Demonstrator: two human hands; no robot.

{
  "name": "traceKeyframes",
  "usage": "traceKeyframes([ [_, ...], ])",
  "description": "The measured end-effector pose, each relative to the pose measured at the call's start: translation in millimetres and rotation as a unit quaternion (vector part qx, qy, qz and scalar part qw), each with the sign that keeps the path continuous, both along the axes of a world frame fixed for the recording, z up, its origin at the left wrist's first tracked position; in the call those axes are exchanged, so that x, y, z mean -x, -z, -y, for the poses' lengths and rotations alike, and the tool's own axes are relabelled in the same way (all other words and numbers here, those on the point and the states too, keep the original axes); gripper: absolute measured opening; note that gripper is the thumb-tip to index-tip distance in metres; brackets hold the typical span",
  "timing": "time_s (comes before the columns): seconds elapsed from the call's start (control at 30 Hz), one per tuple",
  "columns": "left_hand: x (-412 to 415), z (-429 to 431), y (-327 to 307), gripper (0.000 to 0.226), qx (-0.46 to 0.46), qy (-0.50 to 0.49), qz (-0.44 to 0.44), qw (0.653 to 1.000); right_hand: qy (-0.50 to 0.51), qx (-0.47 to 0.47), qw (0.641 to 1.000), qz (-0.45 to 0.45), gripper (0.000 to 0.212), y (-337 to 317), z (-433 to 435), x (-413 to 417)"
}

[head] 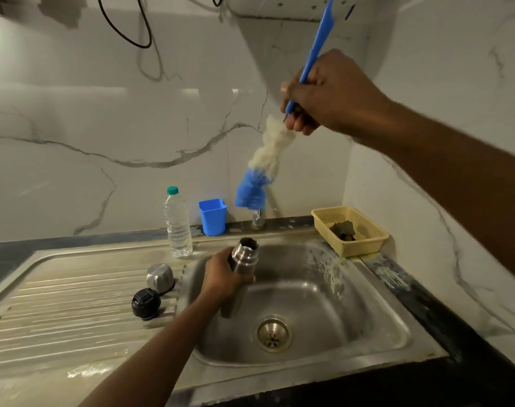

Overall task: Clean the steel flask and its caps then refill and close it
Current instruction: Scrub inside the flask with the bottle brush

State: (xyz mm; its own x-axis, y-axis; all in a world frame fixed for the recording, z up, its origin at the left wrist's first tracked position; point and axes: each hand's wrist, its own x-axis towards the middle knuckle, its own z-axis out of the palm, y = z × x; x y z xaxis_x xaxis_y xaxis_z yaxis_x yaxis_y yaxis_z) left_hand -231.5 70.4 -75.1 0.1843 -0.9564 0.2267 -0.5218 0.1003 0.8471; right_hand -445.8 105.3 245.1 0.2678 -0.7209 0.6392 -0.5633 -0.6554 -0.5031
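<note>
My left hand (pixel 221 279) grips the steel flask (pixel 242 259) around its middle, holding it tilted over the sink basin (pixel 353 312) with its open mouth up. My right hand (pixel 323 92) is raised high above, closed on the blue handle of a bottle brush (pixel 262 168). The brush's white and blue bristle head hangs well above the flask's mouth and apart from it. On the ribbed drainboard to the left sit the steel cup cap (pixel 160 278) and the black inner stopper (pixel 146 303).
A clear water bottle (pixel 177 224) with a teal lid and a blue plastic cup (pixel 212 216) stand at the back of the sink. A yellow basket (pixel 364 239) holding a dark scrubber sits at the back right corner. A tap (pixel 258 220) is partly hidden behind the brush.
</note>
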Motion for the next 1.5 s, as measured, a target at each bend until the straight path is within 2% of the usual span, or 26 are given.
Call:
traceKeyframes([
  [0.17,-2,-1,-7,0.062,0.012,-0.008,-0.048,0.999,-0.008,-0.027,0.999,-0.027,0.028,13,8,12],
  [0.27,-7,-6,-25,0.054,0.004,-0.001,-0.120,0.993,-0.027,-0.047,0.998,-0.008,0.028,38,16,21],
  [0.43,-20,-21,-43,0.042,0.006,-0.022,-0.277,0.961,-0.085,-0.073,0.985,0.134,0.027,78,22,34],
  [0.6,-25,-33,-37,0.049,-0.016,-0.031,-0.430,0.902,-0.140,-0.105,0.938,0.299,0.023,149,17,35],
  [0.7,-27,-38,-29,0.055,-0.026,-0.024,-0.484,0.875,-0.158,-0.134,0.915,0.347,0.022,195,18,28],
  [0.83,-28,-40,-23,0.060,-0.012,-0.038,-0.509,0.860,-0.189,-0.185,0.889,0.375,0.026,240,25,13],
  [0.9,-31,-39,-24,0.064,-0.003,-0.046,-0.512,0.858,-0.208,-0.206,0.880,0.374,0.021,254,31,4],
  [1.03,-36,-36,-26,0.057,0.009,-0.032,-0.523,0.852,-0.231,-0.228,0.864,0.384,0.027,271,42,-10],
  [1.2,-38,-32,-24,0.056,0.003,-0.032,-0.520,0.854,-0.252,-0.261,0.846,0.390,0.023,281,50,-12],
  [1.3,-40,-30,-21,0.057,0.003,-0.046,-0.519,0.853,-0.246,-0.277,0.828,0.420,0.032,286,53,1],
  [1.5,-38,-30,-22,0.053,-0.001,-0.043,-0.512,0.858,-0.260,-0.280,0.826,0.414,0.029,293,53,-8],
])
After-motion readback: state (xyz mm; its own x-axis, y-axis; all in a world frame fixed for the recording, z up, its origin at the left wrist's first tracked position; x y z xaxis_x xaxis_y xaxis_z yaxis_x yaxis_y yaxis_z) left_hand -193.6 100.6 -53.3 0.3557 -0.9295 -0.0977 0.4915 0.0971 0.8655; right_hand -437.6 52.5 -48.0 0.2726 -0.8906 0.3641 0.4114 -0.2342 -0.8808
